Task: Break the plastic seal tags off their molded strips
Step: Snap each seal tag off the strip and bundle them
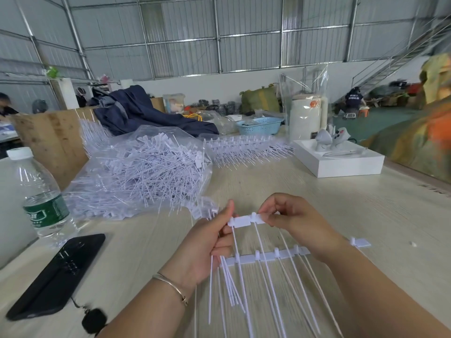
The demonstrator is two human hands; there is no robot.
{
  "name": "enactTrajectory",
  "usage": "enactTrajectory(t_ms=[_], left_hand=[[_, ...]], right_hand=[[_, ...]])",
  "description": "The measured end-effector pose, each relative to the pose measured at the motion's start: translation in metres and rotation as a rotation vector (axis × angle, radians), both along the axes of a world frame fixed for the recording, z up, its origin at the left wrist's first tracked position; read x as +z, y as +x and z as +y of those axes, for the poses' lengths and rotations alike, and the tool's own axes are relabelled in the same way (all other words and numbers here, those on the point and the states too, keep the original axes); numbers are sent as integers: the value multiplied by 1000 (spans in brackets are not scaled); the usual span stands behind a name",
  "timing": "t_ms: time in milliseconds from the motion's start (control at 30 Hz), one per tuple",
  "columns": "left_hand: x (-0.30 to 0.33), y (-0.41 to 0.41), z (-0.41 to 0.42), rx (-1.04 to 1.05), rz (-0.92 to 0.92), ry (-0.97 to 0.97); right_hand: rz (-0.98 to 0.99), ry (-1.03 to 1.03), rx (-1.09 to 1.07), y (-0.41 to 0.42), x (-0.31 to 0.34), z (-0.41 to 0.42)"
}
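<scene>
I hold a short white strip of seal tags (246, 220) above the wooden table, its thin tails hanging toward me. My left hand (210, 242) pinches the strip's left end, and a bundle of loose separated tags (230, 284) sticks down out of its palm. My right hand (292, 222) pinches the strip's right end. A longer strip of several tags (268, 256) lies flat on the table under my hands. One single tag (361, 243) lies beyond my right wrist.
A clear bag heaped with separated tags (141, 172) sits left of centre, and unbroken strips (246, 148) pile behind it. A water bottle (36, 191) and a black phone (58, 274) stand at the left. A white box (339, 159) sits at the right.
</scene>
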State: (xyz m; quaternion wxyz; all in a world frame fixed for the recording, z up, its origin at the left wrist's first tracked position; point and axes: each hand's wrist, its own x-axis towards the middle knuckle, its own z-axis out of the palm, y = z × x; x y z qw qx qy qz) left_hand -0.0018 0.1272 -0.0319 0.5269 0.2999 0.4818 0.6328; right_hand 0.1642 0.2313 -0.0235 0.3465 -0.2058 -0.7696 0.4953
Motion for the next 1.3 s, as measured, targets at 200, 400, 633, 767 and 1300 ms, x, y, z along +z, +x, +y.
enactTrajectory(t_ms=[200, 400, 633, 767, 1300], left_hand=[[0, 2, -5, -7, 164, 25], [-1, 3, -4, 19, 133, 48], [-2, -1, -3, -237, -221, 43], [-4, 1, -5, -361, -354, 71], [3, 5, 0, -176, -380, 36]], right_hand=[[113, -4, -73, -2, -2, 2], [7, -40, 16, 0, -3, 4], [-117, -76, 50, 6, 2, 1], [-67, -104, 116, 4, 3, -2], [135, -187, 51, 1, 1, 3]])
